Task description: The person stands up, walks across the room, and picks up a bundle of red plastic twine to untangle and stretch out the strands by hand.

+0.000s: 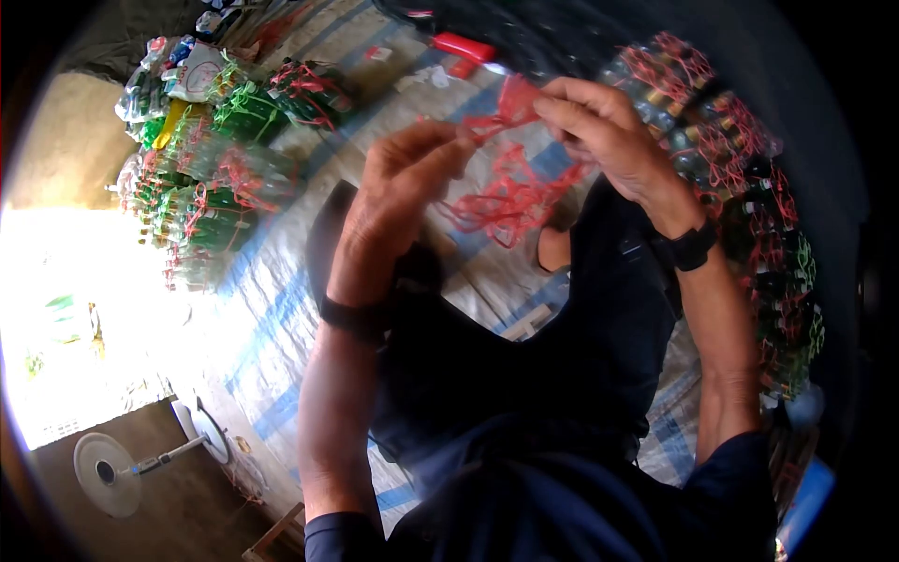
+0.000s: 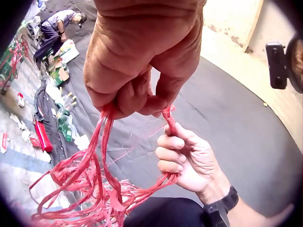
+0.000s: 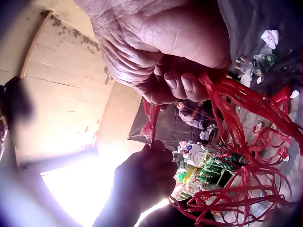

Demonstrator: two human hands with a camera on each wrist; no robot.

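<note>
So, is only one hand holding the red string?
No: the left wrist view shows the left hand and right hand both gripping red string.

We can read no words, numbers or brand names in any of the three views. We make out a round dark print on the white bag beside the green bottles, but it is too small and blurred to decipher.
</note>
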